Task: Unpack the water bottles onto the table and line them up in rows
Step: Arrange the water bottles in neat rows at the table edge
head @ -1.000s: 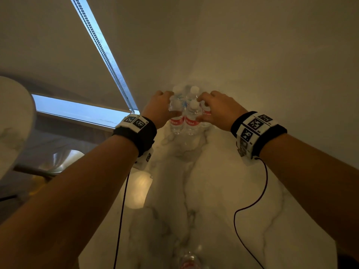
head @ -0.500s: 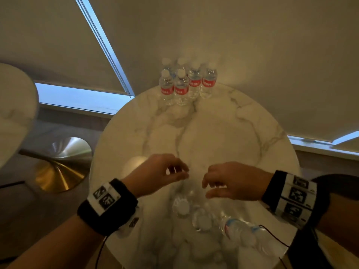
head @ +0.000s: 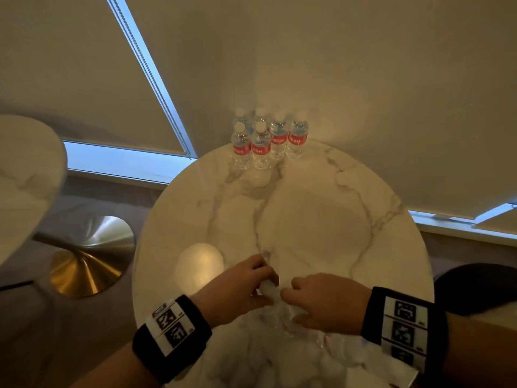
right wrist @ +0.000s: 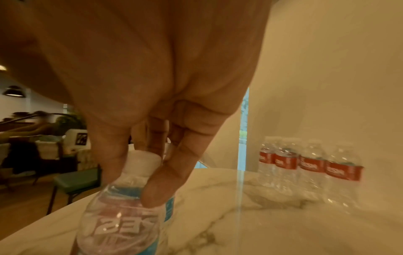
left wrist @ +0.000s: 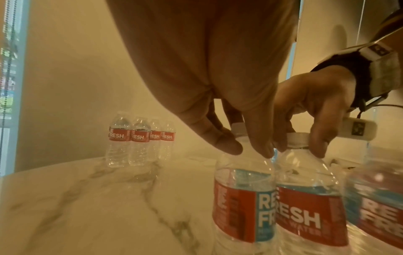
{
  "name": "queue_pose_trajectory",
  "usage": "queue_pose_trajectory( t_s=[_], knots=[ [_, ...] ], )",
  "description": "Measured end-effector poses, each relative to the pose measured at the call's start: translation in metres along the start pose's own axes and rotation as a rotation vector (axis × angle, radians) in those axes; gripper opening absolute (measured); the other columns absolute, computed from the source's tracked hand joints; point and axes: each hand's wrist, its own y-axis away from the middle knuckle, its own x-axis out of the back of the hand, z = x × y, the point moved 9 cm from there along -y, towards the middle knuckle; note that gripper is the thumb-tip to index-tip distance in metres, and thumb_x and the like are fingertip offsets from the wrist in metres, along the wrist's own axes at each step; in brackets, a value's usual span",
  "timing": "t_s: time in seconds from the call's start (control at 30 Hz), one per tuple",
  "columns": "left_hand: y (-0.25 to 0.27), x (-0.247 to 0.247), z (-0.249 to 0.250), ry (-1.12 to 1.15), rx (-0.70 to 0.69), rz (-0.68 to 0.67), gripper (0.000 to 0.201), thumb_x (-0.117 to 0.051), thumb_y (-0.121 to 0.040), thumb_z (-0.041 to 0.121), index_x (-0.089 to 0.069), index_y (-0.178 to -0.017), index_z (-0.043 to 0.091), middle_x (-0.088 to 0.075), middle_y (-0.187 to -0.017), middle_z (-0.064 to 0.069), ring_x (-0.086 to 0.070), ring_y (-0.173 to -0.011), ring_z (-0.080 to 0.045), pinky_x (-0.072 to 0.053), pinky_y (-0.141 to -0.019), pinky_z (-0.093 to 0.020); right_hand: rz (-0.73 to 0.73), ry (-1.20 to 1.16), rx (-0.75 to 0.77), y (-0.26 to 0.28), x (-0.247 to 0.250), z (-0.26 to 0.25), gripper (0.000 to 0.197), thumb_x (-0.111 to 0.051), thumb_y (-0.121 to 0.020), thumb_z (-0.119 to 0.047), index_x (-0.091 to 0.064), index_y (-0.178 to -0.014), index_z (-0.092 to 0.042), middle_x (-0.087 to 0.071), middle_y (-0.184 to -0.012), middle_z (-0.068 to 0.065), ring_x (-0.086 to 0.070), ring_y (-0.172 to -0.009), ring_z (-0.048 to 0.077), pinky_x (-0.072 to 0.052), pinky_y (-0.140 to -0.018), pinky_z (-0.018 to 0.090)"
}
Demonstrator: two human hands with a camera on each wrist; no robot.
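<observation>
The left hand (head: pixel 237 289) has its fingers (left wrist: pixel 226 145) curled down and pinching the neck of a clear plastic water bottle with a red-and-blue label (left wrist: pixel 242 193), just under its white cap. This bottle stands upright on the round white marble counter (head: pixel 307 219), directly below the fingertips. Touching it on the right stands a second clear labelled bottle (left wrist: pixel 309 198). The right hand (head: pixel 324 301) pinches this one at the neck, thumb on one side and the other fingers opposite, as the right wrist view confirms. More bottles, blurred, sit to the right of both hands, in what appears to be loose clear wrap; its extent cannot be told.

Far beyond the fingertips, at the counter's opposite edge, a block of six upright bottles (head: pixel 268 138) stands in two short rows, well apart from the hands.

Recommended procedure for the step in hand:
1. Grip below the cap ring, not on the cap, so the bottle cannot slip.
2. Lift straight up to clear neighbouring bottles and wrap.
3. Keep both bottles vertical during transfer.
4. Set each down touching the block, extending a row; the thin walls likely flex, so squeeze lightly.
</observation>
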Motion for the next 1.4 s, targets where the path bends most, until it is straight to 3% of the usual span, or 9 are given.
queue_pose_trajectory(
  t_s=[0.13,0.23,0.4,0.6,0.7,0.9,1.03,1.2,1.4],
  knots=[
    [-0.042,0.033,-0.009,-0.032,-0.01,0.103,0.032,-0.072,-0.088,0.03,-0.064,-0.117,0.019,-0.053,-0.112,0.0,-0.051,-0.08,-0.008,-0.043,-0.076,-0.017,0.058,-0.025,-0.14,-0.002,0.034,0.055,0.034,-0.054,-0.093,-0.042,-0.048,-0.116,-0.017,-0.056,-0.108,0.009,-0.058,-0.09,0.032,-0.04,-0.072,0.037],
    [-0.087,0.062,-0.024,-0.047,0.017,0.174,0.034,-0.074,-0.086,0.026,-0.065,-0.118,0.016,-0.054,-0.112,-0.004,-0.05,-0.081,-0.012,-0.044,-0.079,-0.021,0.135,-0.047,-0.236,-0.014,0.067,0.107,0.029,-0.056,-0.091,-0.042,-0.05,-0.11,-0.021,-0.057,-0.102,0.005,-0.055,-0.085,0.026,-0.039,-0.071,0.034],
    [-0.176,0.12,-0.046,-0.091,0.085,0.269,0.039,-0.071,-0.088,0.03,-0.061,-0.123,0.015,-0.053,-0.121,-0.007,-0.057,-0.103,-0.024,-0.039,-0.086,-0.022,0.267,-0.03,-0.405,-0.043,0.131,0.195,0.029,-0.058,-0.091,-0.039,-0.054,-0.114,-0.022,-0.058,-0.105,0.005,-0.058,-0.091,0.026,-0.043,-0.075,0.033],
    [-0.255,0.179,-0.066,-0.125,0.133,0.32,0.04,-0.069,-0.09,0.026,-0.058,-0.125,0.012,-0.054,-0.126,-0.013,-0.053,-0.115,-0.03,-0.043,-0.099,-0.039,0.413,-0.049,-0.508,-0.087,0.198,0.269,0.032,-0.063,-0.089,-0.033,-0.057,-0.119,-0.021,-0.058,-0.109,0.01,-0.058,-0.1,0.03,-0.037,-0.077,0.03],
    [-0.274,0.195,-0.077,-0.169,0.17,0.306,0.041,-0.068,-0.091,0.025,-0.057,-0.127,0.01,-0.053,-0.126,-0.016,-0.055,-0.113,-0.033,-0.043,-0.094,-0.036,0.435,-0.066,-0.51,-0.105,0.213,0.285,0.033,-0.064,-0.09,-0.03,-0.057,-0.121,-0.022,-0.053,-0.103,0.008,-0.057,-0.099,0.032,-0.037,-0.076,0.031],
    [-0.287,0.214,-0.092,-0.254,0.228,0.354,0.039,-0.066,-0.09,0.034,-0.059,-0.115,0.005,-0.056,-0.107,-0.012,-0.056,-0.101,-0.03,-0.036,-0.075,-0.031,0.468,-0.065,-0.4,-0.12,0.23,0.29,0.031,-0.065,-0.09,-0.02,-0.059,-0.12,-0.023,-0.045,-0.103,0.003,-0.051,-0.093,0.026,-0.033,-0.076,0.029],
    [-0.291,0.212,-0.088,-0.301,0.218,0.353,0.045,-0.07,-0.087,0.037,-0.056,-0.115,0.005,-0.057,-0.109,-0.017,-0.059,-0.098,-0.034,-0.037,-0.074,-0.033,0.489,-0.106,-0.407,-0.116,0.228,0.297,0.034,-0.07,-0.085,-0.023,-0.061,-0.118,-0.027,-0.041,-0.101,-0.001,-0.049,-0.087,0.021,-0.035,-0.076,0.029],
    [-0.295,0.213,-0.079,-0.336,0.17,0.261,0.038,-0.073,-0.087,0.023,-0.059,-0.121,0.012,-0.057,-0.114,-0.016,-0.062,-0.099,-0.033,-0.04,-0.075,-0.031,0.556,-0.129,-0.449,-0.111,0.226,0.3,0.032,-0.068,-0.086,-0.025,-0.062,-0.118,-0.025,-0.048,-0.102,0.002,-0.055,-0.095,0.027,-0.04,-0.079,0.031],
    [-0.297,0.216,-0.079,-0.378,0.221,0.287,0.045,-0.071,-0.088,0.033,-0.056,-0.12,0.005,-0.057,-0.116,-0.019,-0.061,-0.104,-0.036,-0.039,-0.076,-0.033,0.543,-0.141,-0.434,-0.112,0.225,0.3,0.032,-0.068,-0.086,-0.023,-0.063,-0.118,-0.023,-0.052,-0.107,0.005,-0.056,-0.097,0.029,-0.041,-0.079,0.032]
  ],
)
